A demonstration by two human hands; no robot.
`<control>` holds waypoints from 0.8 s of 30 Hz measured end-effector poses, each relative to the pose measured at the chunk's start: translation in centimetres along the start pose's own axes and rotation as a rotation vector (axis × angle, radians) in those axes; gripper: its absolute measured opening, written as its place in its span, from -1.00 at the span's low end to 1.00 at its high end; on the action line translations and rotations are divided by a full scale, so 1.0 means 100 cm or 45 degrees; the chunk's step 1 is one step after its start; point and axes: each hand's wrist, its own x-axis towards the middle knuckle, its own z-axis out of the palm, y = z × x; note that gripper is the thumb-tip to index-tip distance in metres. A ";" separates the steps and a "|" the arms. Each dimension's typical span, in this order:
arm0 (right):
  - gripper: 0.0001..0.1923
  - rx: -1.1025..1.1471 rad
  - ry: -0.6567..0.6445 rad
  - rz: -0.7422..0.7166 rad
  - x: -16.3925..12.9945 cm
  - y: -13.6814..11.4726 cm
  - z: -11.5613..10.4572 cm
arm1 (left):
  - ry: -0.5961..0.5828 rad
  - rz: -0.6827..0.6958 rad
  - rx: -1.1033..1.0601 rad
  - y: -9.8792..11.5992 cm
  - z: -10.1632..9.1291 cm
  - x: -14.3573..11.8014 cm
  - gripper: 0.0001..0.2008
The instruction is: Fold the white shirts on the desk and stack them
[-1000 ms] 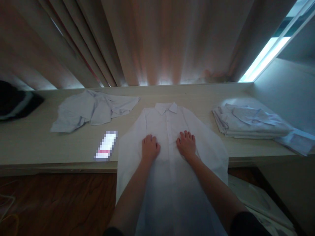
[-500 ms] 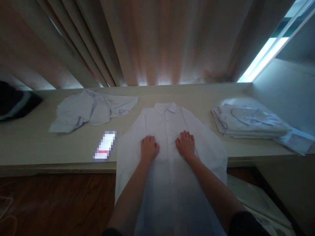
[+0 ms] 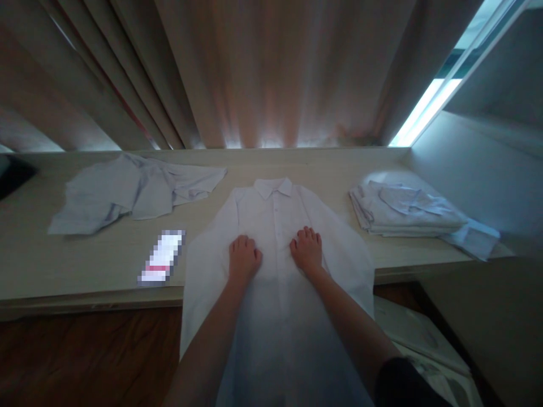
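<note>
- Currently, the white shirt (image 3: pixel 275 249) lay face up on the wooden counter (image 3: pixel 85 265), collar toward the curtain (image 3: pixel 263 73), with its lower part hanging over the counter's near edge.
- The left hand (image 3: pixel 243 259) rested palm-down on the shirt, left of its button line, fingers loosely curled and grasping nothing.
- The right hand (image 3: pixel 306 250) lay flat on the shirt, right of the button line, fingers spread and grasping nothing.
- Judged step: smoothing the shirt front. A further stroke would call for even pressure outward from the button line.
- Left of the shirt lay a blurred flat object (image 3: pixel 161 257); beyond it, a crumpled shirt (image 3: pixel 127 189).
- Right of the shirt sat a folded stack of shirts (image 3: pixel 403 212), well apart.
- Neither neighbour touched the shirt; the overhang looked likely to drag the fabric.
</note>
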 end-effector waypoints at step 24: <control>-0.80 -0.028 -0.050 -0.075 -0.002 -0.001 -0.013 | -0.033 0.087 0.014 0.000 0.002 0.001 -0.76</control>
